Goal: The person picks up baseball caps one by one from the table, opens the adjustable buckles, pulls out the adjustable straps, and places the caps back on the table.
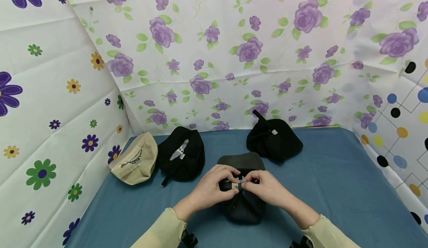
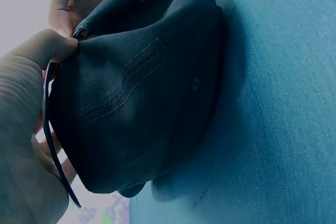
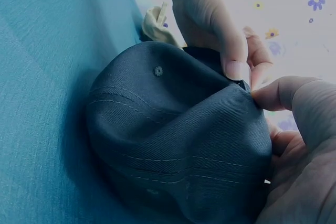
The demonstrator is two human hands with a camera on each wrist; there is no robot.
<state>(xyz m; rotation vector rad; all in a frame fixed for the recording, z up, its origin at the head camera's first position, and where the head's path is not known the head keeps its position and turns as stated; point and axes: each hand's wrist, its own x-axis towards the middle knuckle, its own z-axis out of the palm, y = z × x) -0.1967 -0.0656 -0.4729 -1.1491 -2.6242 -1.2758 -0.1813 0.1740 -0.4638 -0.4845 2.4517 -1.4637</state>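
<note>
Three patterned sheets enclose the scene on my remote feed: one of purple roses (image 1: pixel 217 65) behind, one of daisies (image 1: pixel 50 103) at left and one of dots (image 1: pixel 401 129) at right. Below them spreads one blue cloth (image 1: pixel 341 188), bearing four caps. The dark baseball cap (image 1: pixel 245 209) rests front and center, crown nearest the person, brim pointing away; farther back sit two black caps, one left of center (image 1: pixel 194 155) and one right (image 1: pixel 284 142), and a single beige cap (image 1: pixel 138 162) with dark lettering, touching or just beside the left black one. Two pale yellow sleeves (image 1: pixel 164 229) reach in from the near edge. I count two bare hands at the dark cap's back opening, thumbs and fingers nearly closed: the left hand (image 1: pixel 212 184) pinches its strap (image 1: pixel 226 185), while the right hand (image 1: pixel 267 188) pinches just beside it, on the cap's edge. Two black wrist units (image 1: pixel 189 239) show below the cuffs. Smallest, one stitched eyelet (image 3: pixel 158 71) stands out on the crown in my right wrist view.
</note>
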